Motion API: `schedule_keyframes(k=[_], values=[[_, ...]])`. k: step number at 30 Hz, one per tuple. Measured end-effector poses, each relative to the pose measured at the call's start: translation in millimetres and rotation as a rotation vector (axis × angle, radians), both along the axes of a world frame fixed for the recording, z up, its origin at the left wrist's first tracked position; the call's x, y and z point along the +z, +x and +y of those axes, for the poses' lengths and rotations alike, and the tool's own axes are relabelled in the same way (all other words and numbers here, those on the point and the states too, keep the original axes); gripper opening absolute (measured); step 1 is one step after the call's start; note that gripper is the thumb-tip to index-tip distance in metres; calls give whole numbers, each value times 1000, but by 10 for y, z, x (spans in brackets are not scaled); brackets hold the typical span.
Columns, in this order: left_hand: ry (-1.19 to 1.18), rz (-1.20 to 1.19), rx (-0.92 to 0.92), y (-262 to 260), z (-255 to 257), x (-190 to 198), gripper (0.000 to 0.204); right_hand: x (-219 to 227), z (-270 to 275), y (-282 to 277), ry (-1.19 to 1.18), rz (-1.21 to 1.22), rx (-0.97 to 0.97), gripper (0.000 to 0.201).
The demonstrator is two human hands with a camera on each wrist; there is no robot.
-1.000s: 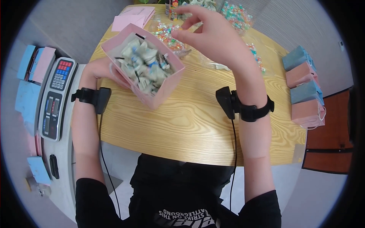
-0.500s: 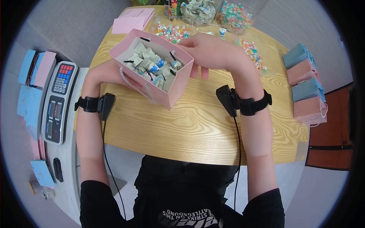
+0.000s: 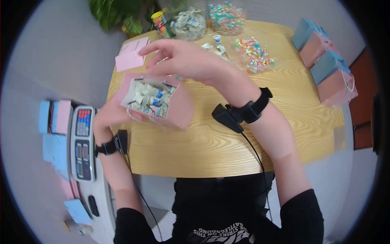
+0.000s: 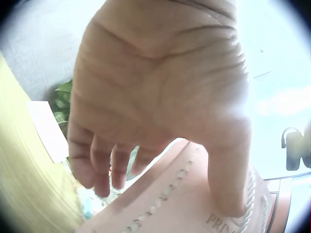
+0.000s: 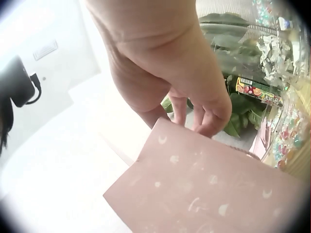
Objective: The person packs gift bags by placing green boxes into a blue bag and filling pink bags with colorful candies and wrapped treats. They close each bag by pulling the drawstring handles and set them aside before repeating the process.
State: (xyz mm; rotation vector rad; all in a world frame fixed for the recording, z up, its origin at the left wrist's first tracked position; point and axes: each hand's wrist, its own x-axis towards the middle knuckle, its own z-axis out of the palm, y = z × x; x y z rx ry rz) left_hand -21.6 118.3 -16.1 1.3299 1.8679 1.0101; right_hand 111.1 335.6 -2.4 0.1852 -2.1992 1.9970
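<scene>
The left hand [image 3: 111, 113] grips the side of a pink paper bag [image 3: 181, 107]; in the left wrist view, its thumb lies on the bag's printed face [image 4: 170, 199] near a rope handle. White-and-blue wrapped pieces [image 3: 152, 97] fill the bag's opening. Over the bag's far edge hovers the right hand [image 3: 183, 61], fingers loosely bent and apart, with nothing visible in them. The right wrist view has the right hand [image 5: 165, 73] behind the bag's top edge [image 5: 194, 184], its fingertips partly hidden; whether they touch the bag is unclear.
Tubs of white packets [image 3: 189, 25] and colourful candies [image 3: 227, 18] stand at the back beside a yellow-lidded can [image 3: 161, 24]. Loose candies [image 3: 255, 55] lie right of the right hand. Pink and blue bags [image 3: 335, 87] line the right edge; a scale [image 3: 83, 142] is at left.
The right hand has moved from beside the bag's right side to above its far edge. The head view has shifted, and the table's contents appear turned. The left hand keeps its hold on the bag.
</scene>
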Motion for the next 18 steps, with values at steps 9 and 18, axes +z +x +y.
schedule_keyframes(k=[9,18], values=[[445,107,36,358,213,300,114,319,-113,250,177,436,36,47],[536,174,234,711,458,855,76,228,-459,336,250,549,107,80]])
